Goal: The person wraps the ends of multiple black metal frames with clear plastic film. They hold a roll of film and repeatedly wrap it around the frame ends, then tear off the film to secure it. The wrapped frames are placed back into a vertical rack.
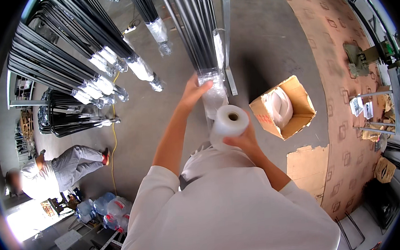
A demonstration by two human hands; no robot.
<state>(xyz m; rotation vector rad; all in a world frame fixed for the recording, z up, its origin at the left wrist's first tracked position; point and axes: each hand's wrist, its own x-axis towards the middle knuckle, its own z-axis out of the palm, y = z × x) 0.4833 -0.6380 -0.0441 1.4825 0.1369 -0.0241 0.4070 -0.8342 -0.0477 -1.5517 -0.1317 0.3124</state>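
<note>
My right hand [244, 141] grips a roll of clear stretch film [237, 128] from the right and below, its hollow core facing up. A strip of film runs from the roll to the lower end of a hanging bundle of long black metal tubes [198, 38]. Clear film wrapping [213, 90] covers that end. My left hand [192, 93] holds the bundle's wrapped end from the left side, the thumb lying across the film. Its other fingers are partly hidden behind the bundle.
More black tube bundles [63, 64] with wrapped ends hang at left. A metal post [228, 45] stands beside my bundle. An open cardboard box [305, 101] holding white material sits at right, near flat cardboard [307, 169]. A person [70, 169], a yellow cable [113, 162] and water bottles [105, 205] are at left.
</note>
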